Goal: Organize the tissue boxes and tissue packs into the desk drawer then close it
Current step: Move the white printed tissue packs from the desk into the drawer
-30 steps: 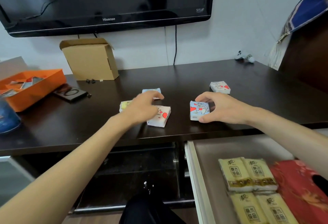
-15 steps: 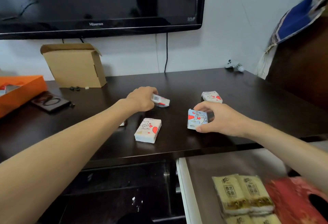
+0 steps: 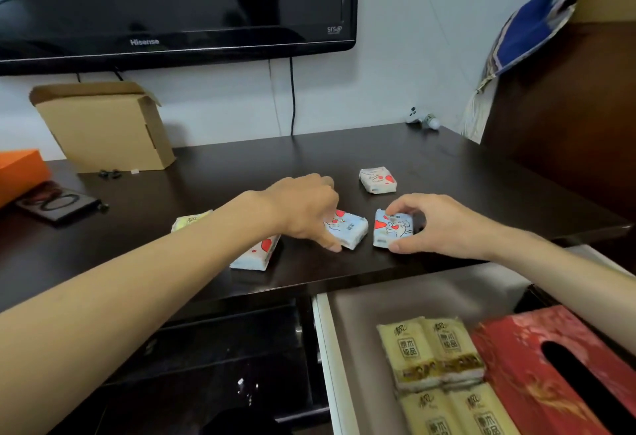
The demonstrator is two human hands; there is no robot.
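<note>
My left hand (image 3: 304,209) grips a blue heart-print tissue pack (image 3: 348,229) near the dark desk's front edge. Just right of it, my right hand (image 3: 435,224) holds a second heart-print pack (image 3: 392,228), tipped up on its edge. A third heart pack (image 3: 256,254) lies partly under my left forearm, a yellowish pack (image 3: 189,222) sits behind that arm, and a white heart pack (image 3: 377,180) rests farther back. Below the desk the open drawer (image 3: 358,324) holds several yellow tissue packs (image 3: 430,352) and a red tissue box (image 3: 550,372).
A cardboard box (image 3: 103,126) stands at the back left under a wall-mounted TV (image 3: 172,4). An orange box (image 3: 19,169) and a dark flat case (image 3: 56,204) sit at the far left. A small white object (image 3: 421,119) lies at the back right beside a dark cabinet (image 3: 564,118).
My left hand has carried its pack from farther back to the front, setting it beside the pack in my right hand. The right hand has stayed put. The view has shifted left and down.
</note>
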